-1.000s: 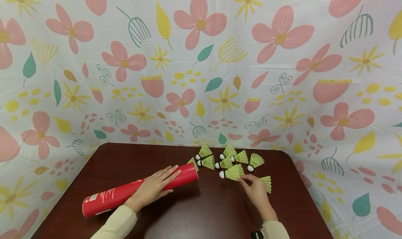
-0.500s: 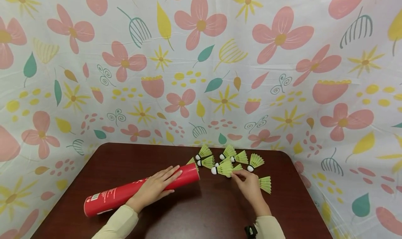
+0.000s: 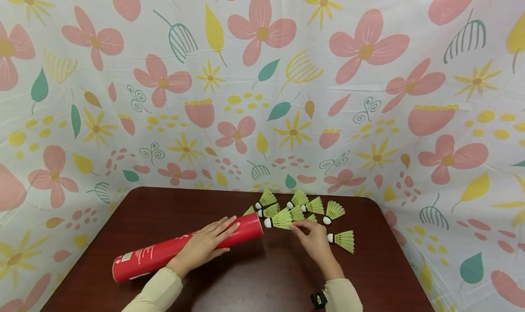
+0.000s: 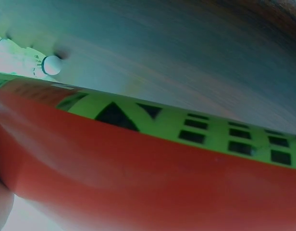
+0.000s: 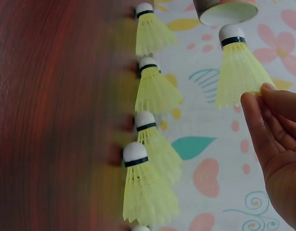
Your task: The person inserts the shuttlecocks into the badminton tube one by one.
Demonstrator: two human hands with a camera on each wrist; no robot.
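Observation:
My left hand [image 3: 205,246] lies over a long red tube [image 3: 153,255], fingers across its top and thumb along the near side. The tube slants up to the right over the table. Between thumb and fingertip, my right hand [image 3: 316,244] pinches the skirt edge of a yellow shuttlecock [image 3: 280,220]. Its white cork points left, right by the tube's right end. In the right wrist view the cork of this shuttlecock [image 5: 239,72] is just below the tube's pale round end [image 5: 229,13]. Red and green printed tube wall [image 4: 138,178] fills the left wrist view.
Several yellow shuttlecocks lie on the dark brown table [image 3: 164,202], most grouped behind the right hand; one shuttlecock [image 3: 343,241] lies apart to its right. Another skirt [image 3: 249,210] shows partly behind the tube. A flowered cloth [image 3: 262,98] hangs behind and beside the table.
My right hand has carried the pinched shuttlecock leftward to the tube's right end. The tube, under my left hand, has shifted slightly to the right.

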